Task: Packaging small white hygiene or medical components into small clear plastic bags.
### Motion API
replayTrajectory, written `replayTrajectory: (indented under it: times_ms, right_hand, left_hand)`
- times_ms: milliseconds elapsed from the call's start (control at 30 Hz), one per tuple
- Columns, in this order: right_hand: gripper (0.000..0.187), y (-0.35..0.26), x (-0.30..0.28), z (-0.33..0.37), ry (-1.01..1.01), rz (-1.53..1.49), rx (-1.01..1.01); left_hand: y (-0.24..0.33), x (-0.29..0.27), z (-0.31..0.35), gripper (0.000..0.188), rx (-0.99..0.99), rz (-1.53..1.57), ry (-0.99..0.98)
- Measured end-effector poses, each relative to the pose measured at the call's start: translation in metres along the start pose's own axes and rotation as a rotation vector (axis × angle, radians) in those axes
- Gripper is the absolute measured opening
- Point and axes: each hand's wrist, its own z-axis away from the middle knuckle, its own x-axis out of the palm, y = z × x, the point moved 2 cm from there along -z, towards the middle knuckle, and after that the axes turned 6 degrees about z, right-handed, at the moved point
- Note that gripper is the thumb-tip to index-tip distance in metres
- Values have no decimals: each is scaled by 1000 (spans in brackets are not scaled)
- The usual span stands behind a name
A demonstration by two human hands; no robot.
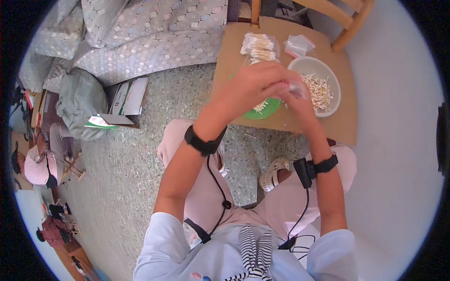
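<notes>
The left hand (pixel 255 84) and right hand (pixel 302 107) pinch a small clear plastic bag (pixel 296 88) with a pinkish edge, above a round green plastic dish (pixel 268 112). Just beside it, a round white bowl (pixel 329 71) of white-tipped cotton swabs (pixel 318 93) stands on the brown worktop (pixel 346 125).

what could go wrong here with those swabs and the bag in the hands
The clear bag, pinched between the left hand and right hand, looks thin and might slip. The hands work close to the white bowl, so a bump could scatter its loose swabs. The green dish sits near the board's edge on the person's side; a nudge might tip it off.
</notes>
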Motion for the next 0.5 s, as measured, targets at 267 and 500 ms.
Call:
replayTrajectory:
  times_ms: [267,500]
  right_hand:
    - [26,-17,0,3,106,-199,29]
    - [22,-12,1,4,48,-35,30]
  left_hand:
    - [-2,-2,3,27,-121,168,64]
    - [-4,-3,5,22,-138,113,-10]
